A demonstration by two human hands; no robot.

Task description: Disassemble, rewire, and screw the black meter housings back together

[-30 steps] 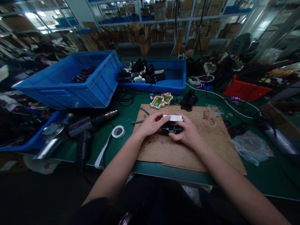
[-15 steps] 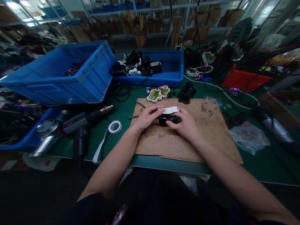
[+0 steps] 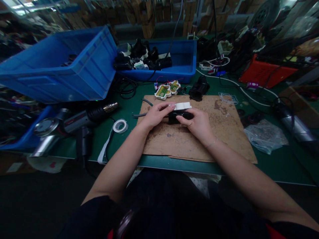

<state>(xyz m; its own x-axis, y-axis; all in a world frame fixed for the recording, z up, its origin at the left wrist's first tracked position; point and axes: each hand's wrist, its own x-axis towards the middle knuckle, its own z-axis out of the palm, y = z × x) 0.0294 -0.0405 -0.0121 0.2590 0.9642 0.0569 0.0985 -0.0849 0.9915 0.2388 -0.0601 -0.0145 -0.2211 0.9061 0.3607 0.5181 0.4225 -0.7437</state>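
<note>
Between my two hands is a black plastic housing (image 3: 178, 117) with a white part (image 3: 182, 106) along its top. My left hand (image 3: 159, 114) grips its left end, fingers over the top by the white part. My right hand (image 3: 198, 122) closes on the right end, thumb at the near face and fingers behind. Both hands hold it over a brown cardboard sheet (image 3: 189, 146). Dark cable ends (image 3: 139, 115) stick out left of my left hand. Beyond the sheet's far edge lie white casings with green circuit boards (image 3: 164, 91) and another black housing (image 3: 199, 88).
At left lie a heat gun (image 3: 77, 122) and a tape roll (image 3: 120, 126). A tilted blue crate (image 3: 82, 83) and a blue tray (image 3: 184, 77) of black and white parts stand behind. At right are a plastic bag (image 3: 265, 136), a red bin (image 3: 269, 71) and a silver-bodied tool (image 3: 296, 122).
The whole scene sits higher in the view, as the camera has tipped down. The gap in the black housing's near side looks narrower; both hands keep hold of it.
</note>
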